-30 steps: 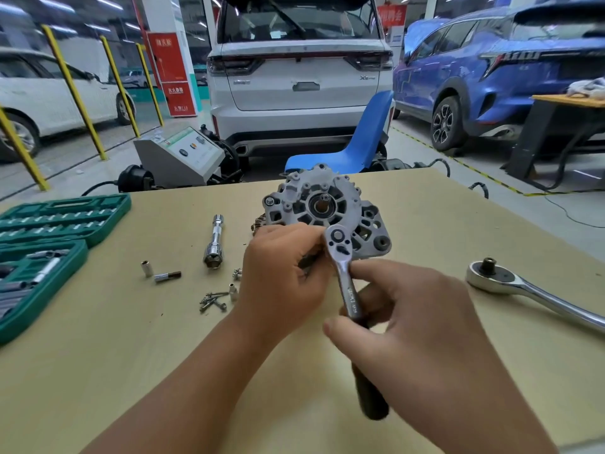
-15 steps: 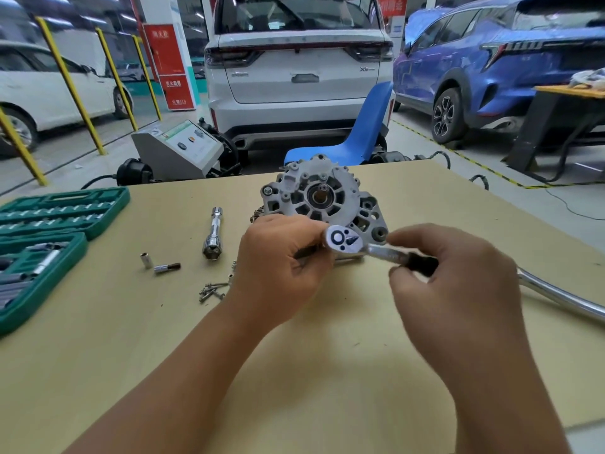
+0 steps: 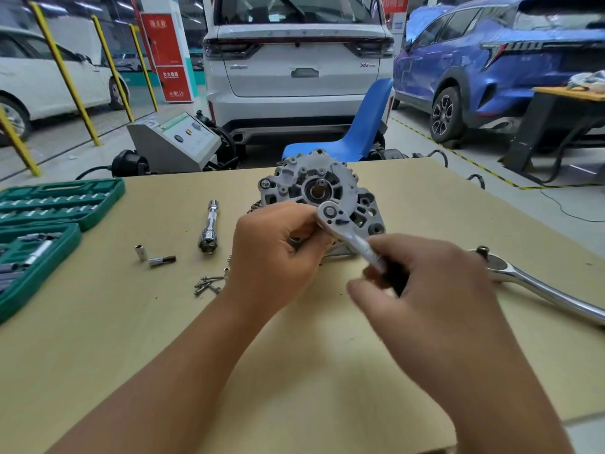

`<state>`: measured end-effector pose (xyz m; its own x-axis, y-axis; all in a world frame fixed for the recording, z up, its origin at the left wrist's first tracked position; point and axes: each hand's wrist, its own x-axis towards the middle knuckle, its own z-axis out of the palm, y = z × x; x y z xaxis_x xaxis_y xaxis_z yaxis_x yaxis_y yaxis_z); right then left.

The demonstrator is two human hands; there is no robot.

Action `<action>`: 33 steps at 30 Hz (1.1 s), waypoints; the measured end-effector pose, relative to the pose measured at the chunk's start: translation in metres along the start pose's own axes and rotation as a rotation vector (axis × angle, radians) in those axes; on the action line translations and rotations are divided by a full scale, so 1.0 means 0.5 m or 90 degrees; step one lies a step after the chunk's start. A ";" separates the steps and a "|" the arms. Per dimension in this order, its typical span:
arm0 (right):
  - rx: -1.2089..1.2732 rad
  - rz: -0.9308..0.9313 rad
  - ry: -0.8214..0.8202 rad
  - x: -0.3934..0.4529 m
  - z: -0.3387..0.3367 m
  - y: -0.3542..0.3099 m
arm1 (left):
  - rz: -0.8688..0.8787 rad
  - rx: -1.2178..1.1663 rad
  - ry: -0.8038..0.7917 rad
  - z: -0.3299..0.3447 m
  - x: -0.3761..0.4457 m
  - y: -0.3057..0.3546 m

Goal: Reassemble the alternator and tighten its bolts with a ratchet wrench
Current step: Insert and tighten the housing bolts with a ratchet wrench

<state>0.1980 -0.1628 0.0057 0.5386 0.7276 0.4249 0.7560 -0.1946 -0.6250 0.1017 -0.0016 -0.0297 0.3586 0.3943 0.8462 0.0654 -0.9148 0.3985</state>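
Note:
The grey cast alternator (image 3: 314, 185) stands on the tan table (image 3: 425, 204), its round end face with the shaft turned up toward me. A small ratchet wrench (image 3: 340, 224) has its head on the alternator's near right side, with the black handle slanting down to the right. My right hand (image 3: 429, 290) grips that handle, slightly blurred. My left hand (image 3: 275, 253) holds the alternator's near left edge, fingers curled against the housing just beside the ratchet head.
A larger chrome ratchet (image 3: 537, 286) lies at the right. A socket extension (image 3: 209, 227), two small sockets (image 3: 154, 255) and several loose screws (image 3: 206, 285) lie left of my left hand. A green socket case (image 3: 49, 217) is open at the left edge. A blue chair (image 3: 357, 126) stands beyond the table.
The ratchet handle swung from pointing toward me out to the right, and has now come partway back, slanting down-right. My left hand stayed on the alternator.

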 end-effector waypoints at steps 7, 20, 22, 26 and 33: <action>0.021 0.075 0.124 0.013 -0.023 0.019 | 0.053 0.017 -0.048 -0.010 0.000 -0.002; 0.002 0.029 0.098 0.008 -0.011 0.008 | 0.037 0.024 -0.047 -0.011 0.001 0.001; 0.004 -0.001 -0.010 -0.010 0.013 -0.009 | 0.025 0.025 -0.034 -0.005 0.003 0.004; 0.043 0.010 -0.014 -0.006 0.021 0.002 | 0.025 0.004 -0.077 -0.017 0.003 -0.001; 0.024 -0.001 0.005 -0.007 0.021 -0.002 | 0.040 0.044 -0.001 0.000 0.000 0.006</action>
<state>0.1913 -0.1580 -0.0020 0.5405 0.7227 0.4308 0.7421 -0.1682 -0.6488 0.1018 -0.0045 -0.0285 0.3661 0.3357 0.8679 0.1064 -0.9417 0.3193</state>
